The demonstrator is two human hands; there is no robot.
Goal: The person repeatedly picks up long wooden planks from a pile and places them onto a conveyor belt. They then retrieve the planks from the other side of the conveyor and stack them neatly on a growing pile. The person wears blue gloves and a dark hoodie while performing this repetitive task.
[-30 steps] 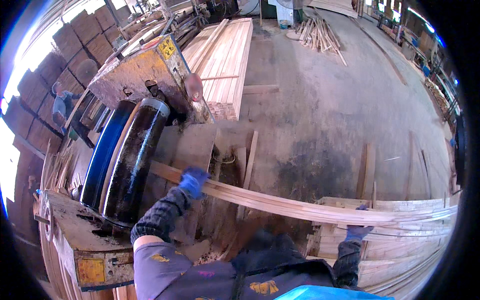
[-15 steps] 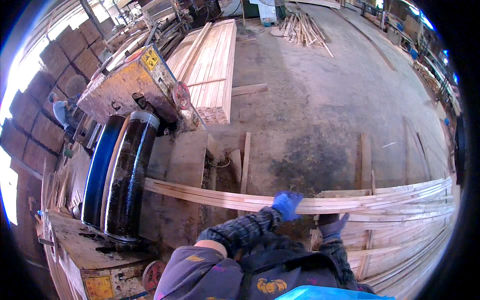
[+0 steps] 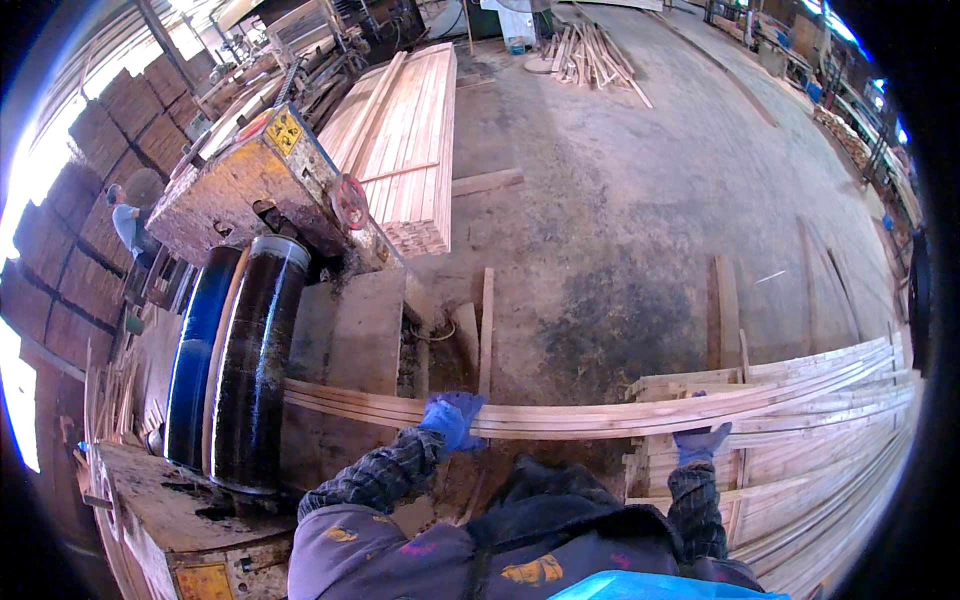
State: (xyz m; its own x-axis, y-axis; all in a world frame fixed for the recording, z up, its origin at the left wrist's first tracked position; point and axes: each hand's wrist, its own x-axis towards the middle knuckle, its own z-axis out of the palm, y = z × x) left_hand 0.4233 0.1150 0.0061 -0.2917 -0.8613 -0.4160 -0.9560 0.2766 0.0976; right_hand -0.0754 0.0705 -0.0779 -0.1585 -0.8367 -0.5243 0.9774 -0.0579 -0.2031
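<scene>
A bundle of several long, thin wooden strips point(image 3: 580, 421) runs left to right in front of me, its left end beside a dark glossy roller point(image 3: 258, 370). My left hand point(image 3: 452, 420), in a blue glove, is closed around the strips on the roller side. Farther right, my gloved right hand point(image 3: 703, 441) grips the same bundle from below, its fingers partly hidden by the wood. Beneath the bundle's right part lies a stack of pale wooden strips point(image 3: 790, 460).
The roller machine's yellowish housing point(image 3: 230, 190) carries a red handwheel point(image 3: 350, 202). Beyond it stands a large stack of planks point(image 3: 400, 150). Loose sticks point(image 3: 590, 55) lie on the concrete floor point(image 3: 620, 200). A person point(image 3: 128, 225) stands at the far left.
My left hand has moved left along the bundle, toward the roller. My right hand has shifted a little right, so the hands are farther apart.
</scene>
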